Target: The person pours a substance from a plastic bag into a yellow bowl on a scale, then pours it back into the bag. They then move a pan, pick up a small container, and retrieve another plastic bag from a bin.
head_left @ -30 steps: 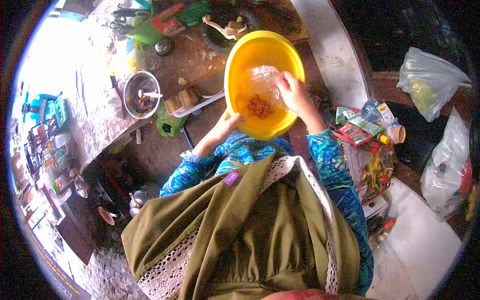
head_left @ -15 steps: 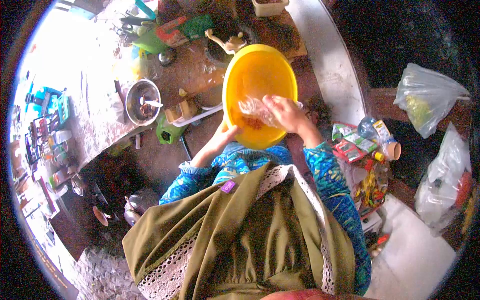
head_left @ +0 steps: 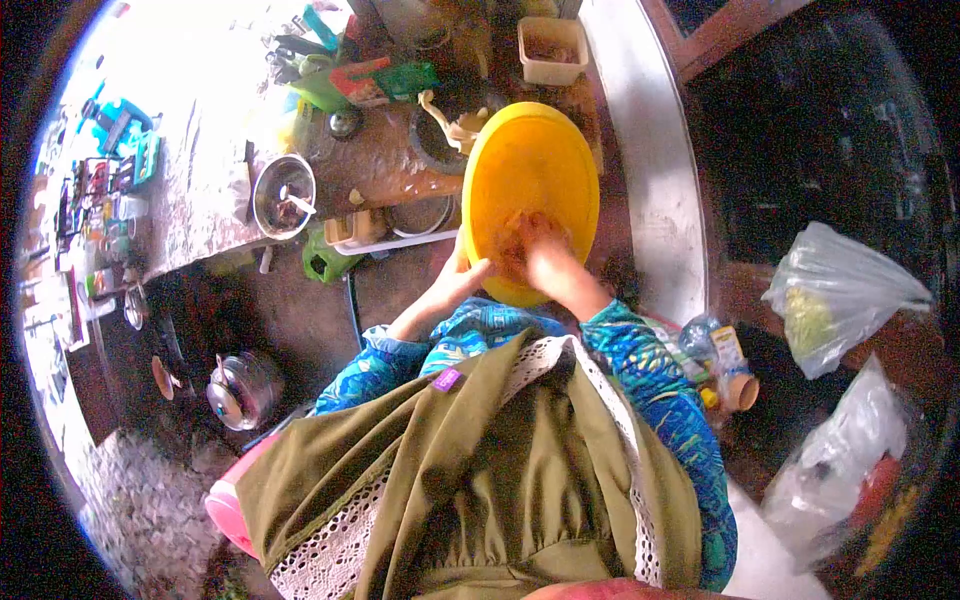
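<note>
A deep yellow plastic bowl is tilted toward me above my lap. My left hand grips its near left rim, thumb on the inside. Inside the bowl, low down, is my right hand, blurred, with its fingers bunched over a small reddish-brown patch. What those fingers hold cannot be made out.
On the worktop to the left stands a metal bowl with a white-handled utensil. A white tub sits beyond the yellow bowl. Plastic bags lie on the right, near a clear bottle. A lidded pot is low left.
My right hand has moved down and left, deeper into the bowl. The clear crumpled plastic it held is no longer distinguishable. My view has shifted, and my left hand still holds the rim.
</note>
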A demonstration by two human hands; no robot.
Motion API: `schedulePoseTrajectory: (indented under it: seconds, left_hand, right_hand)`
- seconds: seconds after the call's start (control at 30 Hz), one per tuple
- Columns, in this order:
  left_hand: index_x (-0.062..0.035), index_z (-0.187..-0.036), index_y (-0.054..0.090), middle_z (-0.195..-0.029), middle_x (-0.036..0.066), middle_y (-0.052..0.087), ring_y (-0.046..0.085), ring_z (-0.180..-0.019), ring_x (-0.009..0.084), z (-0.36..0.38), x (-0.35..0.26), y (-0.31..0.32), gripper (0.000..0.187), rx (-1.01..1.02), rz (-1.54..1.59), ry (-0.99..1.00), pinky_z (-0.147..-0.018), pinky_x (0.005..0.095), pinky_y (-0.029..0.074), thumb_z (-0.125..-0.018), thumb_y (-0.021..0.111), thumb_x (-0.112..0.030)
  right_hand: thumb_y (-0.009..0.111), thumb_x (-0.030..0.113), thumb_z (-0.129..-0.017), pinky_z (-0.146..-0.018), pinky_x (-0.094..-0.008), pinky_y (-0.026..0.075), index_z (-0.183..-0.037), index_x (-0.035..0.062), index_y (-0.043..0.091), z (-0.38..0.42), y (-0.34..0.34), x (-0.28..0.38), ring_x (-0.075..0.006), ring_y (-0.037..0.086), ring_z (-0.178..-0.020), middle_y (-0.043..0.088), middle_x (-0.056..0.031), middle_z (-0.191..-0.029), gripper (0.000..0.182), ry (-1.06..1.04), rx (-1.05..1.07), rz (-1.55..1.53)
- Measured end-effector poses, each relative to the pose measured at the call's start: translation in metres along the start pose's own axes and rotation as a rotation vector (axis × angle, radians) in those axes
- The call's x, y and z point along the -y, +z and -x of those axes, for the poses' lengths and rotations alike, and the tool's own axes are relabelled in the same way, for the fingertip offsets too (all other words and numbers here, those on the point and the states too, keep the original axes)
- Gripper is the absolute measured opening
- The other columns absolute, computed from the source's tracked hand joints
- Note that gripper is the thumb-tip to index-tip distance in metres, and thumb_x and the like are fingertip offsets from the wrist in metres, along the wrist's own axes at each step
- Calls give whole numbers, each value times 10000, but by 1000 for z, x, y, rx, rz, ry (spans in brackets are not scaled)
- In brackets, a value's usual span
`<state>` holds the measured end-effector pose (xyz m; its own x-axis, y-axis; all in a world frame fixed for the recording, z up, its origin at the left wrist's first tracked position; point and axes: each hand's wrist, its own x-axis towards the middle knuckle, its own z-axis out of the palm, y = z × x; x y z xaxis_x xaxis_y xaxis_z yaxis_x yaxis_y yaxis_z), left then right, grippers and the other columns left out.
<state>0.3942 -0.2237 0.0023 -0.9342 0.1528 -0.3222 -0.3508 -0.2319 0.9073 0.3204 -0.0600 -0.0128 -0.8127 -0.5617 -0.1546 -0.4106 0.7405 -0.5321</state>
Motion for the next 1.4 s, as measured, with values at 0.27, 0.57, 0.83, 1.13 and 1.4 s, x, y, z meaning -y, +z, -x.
schedulePoseTrajectory:
  seconds: [0.27, 0.57, 0.83, 1.13, 1.4]
  left_hand:
    - [-98, -1384, 132, -1341, 87, 308, 315, -1220, 192, -36, -6, 29, 688, -102, 42, 66, -1013, 327, 275, -824, 530, -130]
    - [-38, -1370, 38, -1325, 158, 265, 266, -1241, 232, -91, -36, 3, 799, -90, 44, 240, -1035, 340, 234, -752, 541, -95]
    - [-39, -1381, -12, -1371, 169, 218, 226, -1277, 248, -106, -53, -10, 859, -83, 36, 203, -1054, 345, 206, -749, 566, -107]
    - [-89, -1402, 66, -1382, 120, 243, 244, -1273, 217, -120, -40, -17, 786, -84, 100, 214, -1050, 338, 207, -802, 565, -186]
    - [-96, -1401, 126, -1355, 80, 319, 312, -1233, 179, -121, -32, -6, 719, -168, 250, 83, -1008, 319, 286, -827, 548, -198]
  right_hand:
    - [700, 350, -661, -839, -430, 441, -1170, 39, 428, -27, -39, -25, -403, 509, -972, 535, -216, -1054, 656, -39, 173, -98]
    - [669, 212, -697, -889, -368, 434, -1241, 52, 407, -100, -30, -33, -331, 547, -1006, 526, -189, -1153, 625, -194, -31, -313]
    - [630, 298, -763, -895, -348, 432, -1245, 107, 431, -130, -68, -6, -260, 532, -1039, 577, -102, -1101, 556, 128, 351, -615]
    - [398, 293, -919, -1003, -339, 355, -1307, 104, 366, -170, -27, -98, -226, 433, -1157, 424, -141, -1286, 433, 403, 789, -1922]
    - [416, 432, -882, -824, -440, 475, -1215, 7, 458, -167, -98, -92, -304, 581, -923, 584, -118, -1081, 541, 201, 867, -2191]
